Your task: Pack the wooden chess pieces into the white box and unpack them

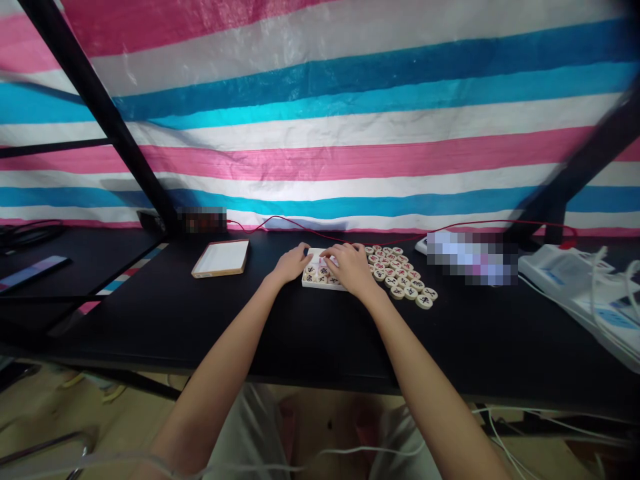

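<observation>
A small white box (324,285) sits on the black table, with round Chinese chess pieces (323,272) inside it. My left hand (291,262) grips the box at its left side, its fingers bent around the edge. Over the right half of the box is my right hand (349,265); its fingertips come together on a Chinese chess piece, mostly hidden by the fingers. Just to the right, many loose cream pieces (395,268) with red or black characters lie flat in a cluster, partly covered by that hand.
A shallow box lid (221,259) with a white inside lies to the left. A red cable (280,219) runs along the back by the striped sheet (320,160). White power strips and cords (575,280) occupy the right side. Black metal posts (100,100) frame the table.
</observation>
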Available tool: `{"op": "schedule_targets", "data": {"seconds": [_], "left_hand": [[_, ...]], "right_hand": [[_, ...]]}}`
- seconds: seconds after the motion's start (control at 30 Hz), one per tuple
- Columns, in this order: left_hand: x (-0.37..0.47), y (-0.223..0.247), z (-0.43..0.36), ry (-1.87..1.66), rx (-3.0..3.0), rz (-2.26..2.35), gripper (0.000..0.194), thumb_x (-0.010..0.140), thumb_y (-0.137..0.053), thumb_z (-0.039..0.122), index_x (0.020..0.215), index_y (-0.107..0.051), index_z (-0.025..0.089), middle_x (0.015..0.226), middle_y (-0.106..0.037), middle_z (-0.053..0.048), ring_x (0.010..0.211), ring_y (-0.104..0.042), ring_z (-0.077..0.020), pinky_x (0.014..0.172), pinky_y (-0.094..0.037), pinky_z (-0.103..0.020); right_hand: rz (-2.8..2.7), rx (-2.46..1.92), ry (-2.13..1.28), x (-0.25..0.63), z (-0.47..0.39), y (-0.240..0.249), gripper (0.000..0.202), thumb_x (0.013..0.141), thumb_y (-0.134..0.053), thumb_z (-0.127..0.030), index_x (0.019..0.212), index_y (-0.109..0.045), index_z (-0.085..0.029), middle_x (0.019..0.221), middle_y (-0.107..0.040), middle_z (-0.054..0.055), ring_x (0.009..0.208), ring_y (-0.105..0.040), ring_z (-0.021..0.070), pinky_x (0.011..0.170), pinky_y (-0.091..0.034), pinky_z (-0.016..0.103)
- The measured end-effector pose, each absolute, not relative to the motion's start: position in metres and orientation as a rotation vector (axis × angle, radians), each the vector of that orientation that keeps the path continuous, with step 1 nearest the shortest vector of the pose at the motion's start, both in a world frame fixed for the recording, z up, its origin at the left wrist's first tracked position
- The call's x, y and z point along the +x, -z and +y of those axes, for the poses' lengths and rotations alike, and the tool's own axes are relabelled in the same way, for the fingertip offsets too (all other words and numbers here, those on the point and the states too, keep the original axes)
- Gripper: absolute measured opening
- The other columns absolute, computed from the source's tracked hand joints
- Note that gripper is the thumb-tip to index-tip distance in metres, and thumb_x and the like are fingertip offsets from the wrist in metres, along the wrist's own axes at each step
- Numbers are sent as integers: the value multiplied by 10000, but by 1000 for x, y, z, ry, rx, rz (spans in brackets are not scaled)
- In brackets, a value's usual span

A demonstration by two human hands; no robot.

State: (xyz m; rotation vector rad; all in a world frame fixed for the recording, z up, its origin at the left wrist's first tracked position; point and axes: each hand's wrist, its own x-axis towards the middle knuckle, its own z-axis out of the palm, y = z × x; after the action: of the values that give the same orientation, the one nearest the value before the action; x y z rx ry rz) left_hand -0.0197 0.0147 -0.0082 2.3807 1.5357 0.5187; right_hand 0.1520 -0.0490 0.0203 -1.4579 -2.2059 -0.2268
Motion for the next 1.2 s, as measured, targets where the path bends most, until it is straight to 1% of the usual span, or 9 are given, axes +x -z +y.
{"op": "schedule_targets", "data": {"seconds": [0.33,0.4,0.53,0.63,0.7,0.8,0.97,1.1,1.2], "left_hand": [[-19,-1,12,-427,2324,1573,437,810,-435,469,1162,-454,210,872,-633,-37,823,-605,-209,669,-409,-279],[-19,-1,12,-426,2333,1565,439,808,-435,464,1167,-449,211,868,-629,-35,817,-601,-206,659,-403,-275],[-19,1,15,-431,2348,1557,434,803,-439,453,1164,-449,211,853,-623,-31,808,-596,-202,647,-389,-268],[-19,3,17,-433,2346,1561,417,808,-434,438,1155,-457,208,851,-621,-31,807,-594,-202,641,-386,-270],[-20,5,18,-440,2350,1559,407,814,-427,428,1155,-456,207,849,-618,-30,805,-594,-200,632,-383,-269],[-20,6,18,-454,2362,1549,393,822,-415,415,1153,-455,207,849,-616,-30,799,-593,-196,619,-376,-265],[-20,4,15,-448,2349,1555,382,829,-410,393,1157,-456,202,854,-619,-31,795,-591,-191,627,-377,-263],[-20,2,15,-440,2349,1551,384,831,-411,390,1162,-456,198,865,-623,-37,803,-592,-191,640,-382,-263],[-20,4,17,-442,2348,1546,382,828,-414,388,1156,-459,198,846,-621,-33,790,-591,-191,631,-379,-263]], "right_hand": [[-2113,-1725,218,202,-79,-30,215,876,-447,-297,951,-637,-231,974,-656,37,924,-553,210,755,-318,330],[-2073,-1788,305,229,-103,-24,211,869,-453,-314,955,-634,-246,1004,-645,32,943,-547,220,718,-338,324],[-2047,-1900,426,284,-149,1,253,853,-442,-351,1005,-613,-242,1029,-617,49,859,-549,224,638,-381,321],[-2073,-1875,372,306,-167,18,316,857,-418,-345,1105,-566,-218,1088,-585,71,889,-546,226,696,-427,332],[-2085,-1854,337,309,-170,23,335,861,-408,-353,1136,-544,-218,1094,-579,76,924,-541,234,730,-439,340],[-2053,-1839,319,303,-168,23,304,866,-392,-362,1076,-563,-223,1044,-594,78,937,-547,241,728,-450,342],[-1979,-1806,258,289,-166,15,268,864,-370,-336,974,-581,-210,967,-612,71,833,-586,208,663,-457,309],[-1960,-1783,207,278,-166,1,243,842,-428,-343,986,-583,-225,926,-627,52,757,-595,191,617,-437,297],[-1945,-1682,138,261,-151,-14,229,832,-483,-350,1003,-589,-241,960,-639,46,816,-595,201,687,-429,314]]}}
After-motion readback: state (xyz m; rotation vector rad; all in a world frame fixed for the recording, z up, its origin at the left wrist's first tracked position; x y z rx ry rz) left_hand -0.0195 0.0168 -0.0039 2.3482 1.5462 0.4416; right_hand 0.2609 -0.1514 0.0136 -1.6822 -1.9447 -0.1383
